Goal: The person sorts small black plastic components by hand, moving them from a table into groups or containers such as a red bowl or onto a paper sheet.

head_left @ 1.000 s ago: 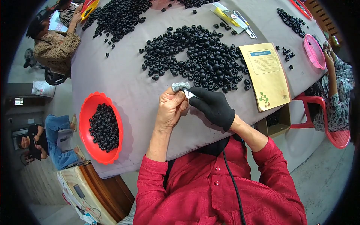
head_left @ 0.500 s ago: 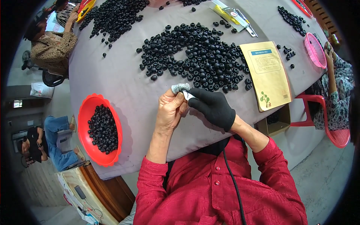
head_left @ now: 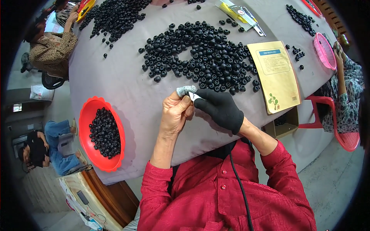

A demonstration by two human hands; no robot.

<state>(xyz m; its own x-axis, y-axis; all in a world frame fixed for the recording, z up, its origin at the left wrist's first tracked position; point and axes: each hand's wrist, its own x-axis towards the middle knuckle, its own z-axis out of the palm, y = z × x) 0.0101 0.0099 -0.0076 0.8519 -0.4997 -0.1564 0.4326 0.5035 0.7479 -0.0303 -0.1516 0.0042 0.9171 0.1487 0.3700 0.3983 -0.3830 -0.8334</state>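
Note:
Both my hands meet over the near part of the table. My bare left hand is closed in a pinch, with a grey knitted cover on a fingertip; whatever it pinches is hidden by the fingers. In a black glove, my right hand grips a small white pointed piece directed at the left fingertips; its exact kind is unclear. Just beyond them spreads a big pile of small, round, black bead-like pieces, many with a ringed hollow on one side. More of these fill part of a scalloped red bowl at left.
Right of the pile lies a yellow-tan paper package. A packaged craft knife rests at the far side. An open cardboard box sits by the table's right edge. Co-workers sit left and right; a pink basket stands at right.
My hands keep the same pinched position, with only a very slight shift of the right hand. The whole view has moved a little. A seated person at far left has moved an arm.

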